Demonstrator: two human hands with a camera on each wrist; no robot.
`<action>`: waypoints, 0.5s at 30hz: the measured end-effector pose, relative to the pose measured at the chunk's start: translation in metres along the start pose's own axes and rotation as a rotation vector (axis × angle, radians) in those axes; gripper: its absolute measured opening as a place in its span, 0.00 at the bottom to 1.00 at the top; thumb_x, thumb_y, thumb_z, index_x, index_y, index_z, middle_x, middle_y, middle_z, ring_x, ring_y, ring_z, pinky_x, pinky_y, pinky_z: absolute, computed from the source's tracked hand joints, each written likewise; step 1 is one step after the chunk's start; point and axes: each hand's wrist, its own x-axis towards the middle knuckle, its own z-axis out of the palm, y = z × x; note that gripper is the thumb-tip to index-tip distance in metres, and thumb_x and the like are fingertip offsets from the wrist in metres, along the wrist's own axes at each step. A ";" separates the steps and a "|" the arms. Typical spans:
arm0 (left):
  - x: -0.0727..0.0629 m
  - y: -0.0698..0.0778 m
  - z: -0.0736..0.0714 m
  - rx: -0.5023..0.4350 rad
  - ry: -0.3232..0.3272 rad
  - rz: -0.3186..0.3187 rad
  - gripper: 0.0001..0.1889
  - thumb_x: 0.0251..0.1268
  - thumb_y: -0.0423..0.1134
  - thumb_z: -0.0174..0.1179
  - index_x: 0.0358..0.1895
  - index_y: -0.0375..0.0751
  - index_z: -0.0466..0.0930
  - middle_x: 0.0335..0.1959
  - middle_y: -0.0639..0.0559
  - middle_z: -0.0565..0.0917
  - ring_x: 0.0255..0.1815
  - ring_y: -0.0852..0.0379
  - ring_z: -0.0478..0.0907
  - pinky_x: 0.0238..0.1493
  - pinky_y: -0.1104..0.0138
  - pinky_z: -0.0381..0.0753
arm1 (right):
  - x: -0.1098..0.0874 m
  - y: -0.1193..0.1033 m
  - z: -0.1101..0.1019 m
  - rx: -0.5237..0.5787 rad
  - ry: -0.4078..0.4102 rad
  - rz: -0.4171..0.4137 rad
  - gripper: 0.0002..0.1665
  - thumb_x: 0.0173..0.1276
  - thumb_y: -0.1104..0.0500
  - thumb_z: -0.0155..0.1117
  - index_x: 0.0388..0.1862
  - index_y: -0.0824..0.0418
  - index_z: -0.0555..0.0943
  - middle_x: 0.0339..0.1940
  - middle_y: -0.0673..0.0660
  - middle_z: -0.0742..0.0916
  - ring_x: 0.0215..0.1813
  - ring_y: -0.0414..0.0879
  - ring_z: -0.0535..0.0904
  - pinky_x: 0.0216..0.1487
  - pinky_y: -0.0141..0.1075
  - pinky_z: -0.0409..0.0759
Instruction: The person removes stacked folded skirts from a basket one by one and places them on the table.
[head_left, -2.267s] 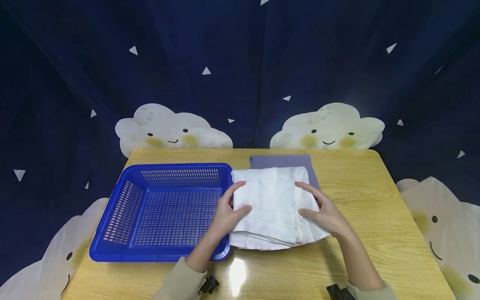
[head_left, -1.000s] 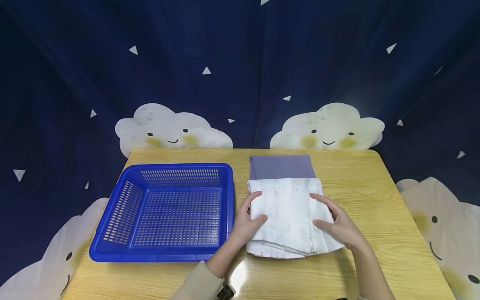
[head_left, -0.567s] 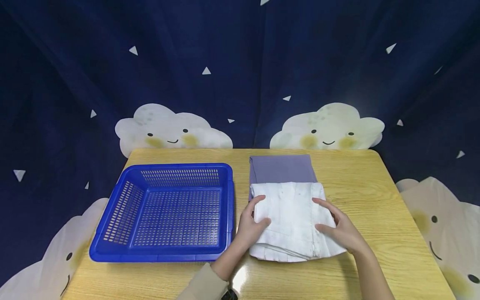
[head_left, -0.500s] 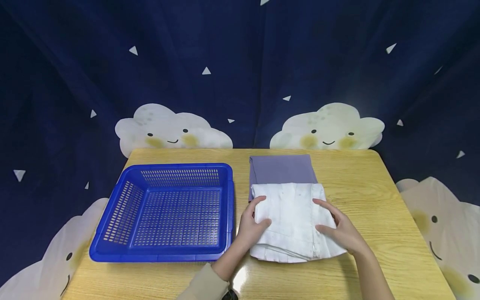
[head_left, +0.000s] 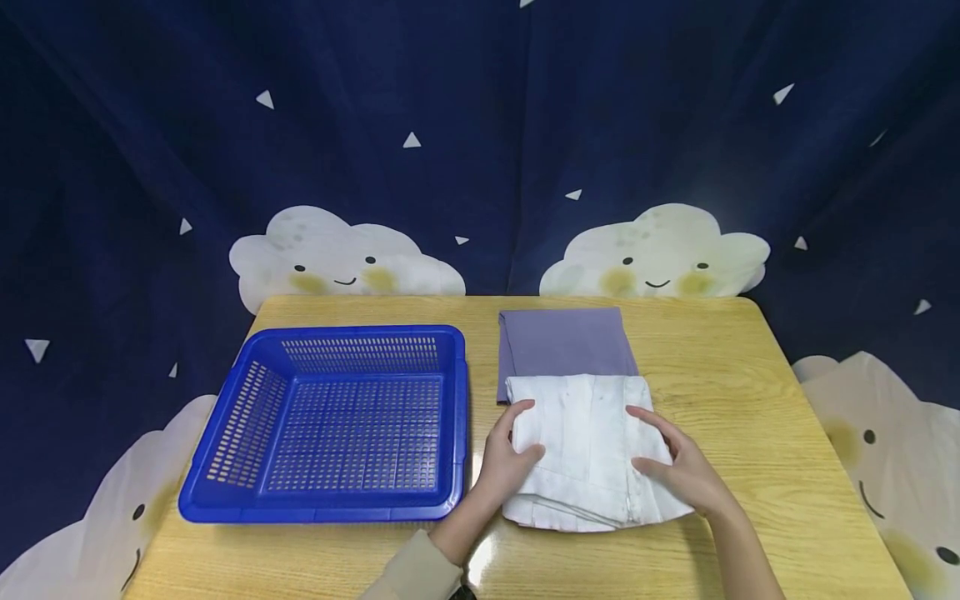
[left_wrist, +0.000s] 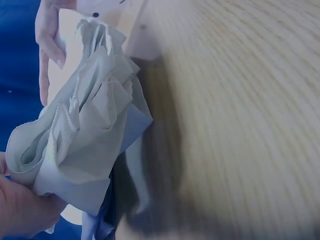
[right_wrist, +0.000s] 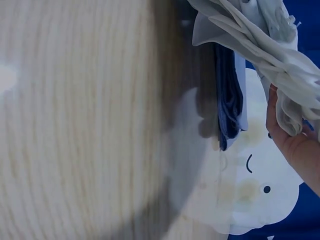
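A folded white garment (head_left: 581, 454), with pleat-like layers at its near edge, is held up in front of me between both hands. My left hand (head_left: 504, 460) grips its left side, thumb on top. The right side is gripped by my right hand (head_left: 688, 471) in the same way. In the left wrist view the folded layers of the white garment (left_wrist: 95, 130) hang above the tabletop. A folded purple cloth (head_left: 566, 343) lies on the table behind, its near part hidden by the white garment. The right wrist view shows a gap between the two.
A blue perforated plastic basket (head_left: 322, 515), with nothing in it, stands on the wooden table (head_left: 750, 417) to the left of the cloths. Behind the table hangs a dark blue curtain (head_left: 480, 100) printed with clouds and triangles.
Both hands have carried the white garment rightward from the basket's edge and nearer to me, uncovering more of the purple cloth. Over the last half second it moves only slightly nearer. The basket stays put.
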 end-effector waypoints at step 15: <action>-0.006 -0.009 0.008 0.041 -0.005 -0.011 0.33 0.40 0.21 0.59 0.57 0.43 0.71 0.59 0.42 0.72 0.63 0.45 0.64 0.60 0.53 0.65 | -0.008 0.014 0.000 -0.008 0.000 0.005 0.39 0.57 0.63 0.66 0.67 0.57 0.64 0.70 0.64 0.62 0.71 0.60 0.42 0.63 0.64 0.42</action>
